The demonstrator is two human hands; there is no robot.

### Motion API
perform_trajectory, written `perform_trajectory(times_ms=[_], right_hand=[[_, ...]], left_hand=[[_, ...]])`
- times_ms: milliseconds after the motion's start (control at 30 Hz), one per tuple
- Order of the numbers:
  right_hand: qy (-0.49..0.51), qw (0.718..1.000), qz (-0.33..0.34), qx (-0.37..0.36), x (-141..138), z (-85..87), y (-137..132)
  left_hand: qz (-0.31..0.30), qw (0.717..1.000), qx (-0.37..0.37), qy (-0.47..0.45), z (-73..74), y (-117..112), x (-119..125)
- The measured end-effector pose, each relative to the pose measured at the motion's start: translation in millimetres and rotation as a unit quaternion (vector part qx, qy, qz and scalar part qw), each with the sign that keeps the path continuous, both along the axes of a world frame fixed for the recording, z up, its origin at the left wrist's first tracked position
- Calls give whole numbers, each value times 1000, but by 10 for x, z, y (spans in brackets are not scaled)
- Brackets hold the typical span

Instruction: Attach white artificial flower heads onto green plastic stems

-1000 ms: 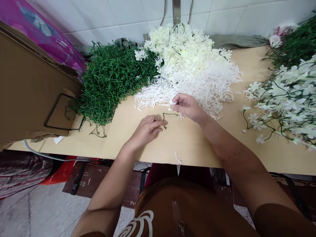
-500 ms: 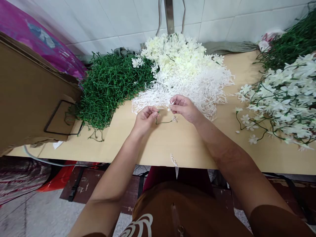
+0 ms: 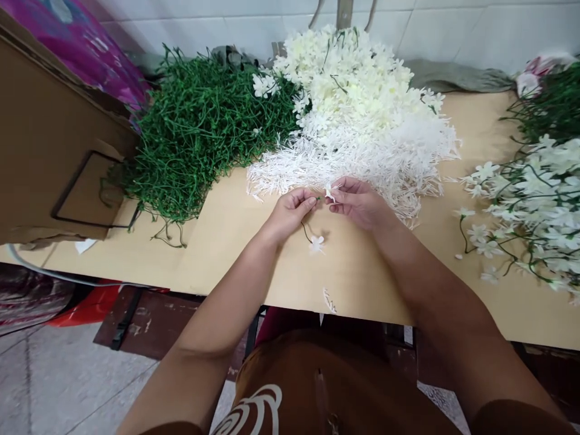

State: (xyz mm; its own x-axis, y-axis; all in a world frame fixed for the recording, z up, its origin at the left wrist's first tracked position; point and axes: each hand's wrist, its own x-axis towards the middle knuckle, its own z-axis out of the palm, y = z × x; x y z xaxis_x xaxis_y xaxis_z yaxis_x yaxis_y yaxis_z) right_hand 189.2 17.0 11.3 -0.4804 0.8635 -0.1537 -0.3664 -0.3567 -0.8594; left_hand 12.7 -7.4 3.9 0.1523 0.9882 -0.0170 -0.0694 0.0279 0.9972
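Note:
My left hand pinches a thin green plastic stem, whose tip pokes out past the fingertips. From below that hand a stem branch hangs, with a white artificial flower on its end. Close by on the right, my right hand is closed on a small white flower held between thumb and fingers. The stem tip and this flower are almost level, a small gap apart. Just behind both hands lies a heap of thin white stamen-like pieces.
Green stems are heaped at the left beside a cardboard box. Cream flower heads are piled at the back. Flowers on stems lie at the right. A few white bits lie near the table edge.
My hands have come closer together, bringing the stem tip near the white flower. The flower on the branch now hangs below my left hand. The camera view has shifted.

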Motion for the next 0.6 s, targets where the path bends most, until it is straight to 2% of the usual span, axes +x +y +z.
perform_trajectory(times_ms=[367,467,600], right_hand=[[13,1000,-17,-8,-90,-12,-69],[-1,999,-25,26,-96,-5,-69],[-48,991,-47,113,-104,31,-89]], left_hand=[[-44,999,22,-5,-2,-3,-31],[-46,999,21,0,15,-8,-30],[-46,999,14,8,4,2,-27]])
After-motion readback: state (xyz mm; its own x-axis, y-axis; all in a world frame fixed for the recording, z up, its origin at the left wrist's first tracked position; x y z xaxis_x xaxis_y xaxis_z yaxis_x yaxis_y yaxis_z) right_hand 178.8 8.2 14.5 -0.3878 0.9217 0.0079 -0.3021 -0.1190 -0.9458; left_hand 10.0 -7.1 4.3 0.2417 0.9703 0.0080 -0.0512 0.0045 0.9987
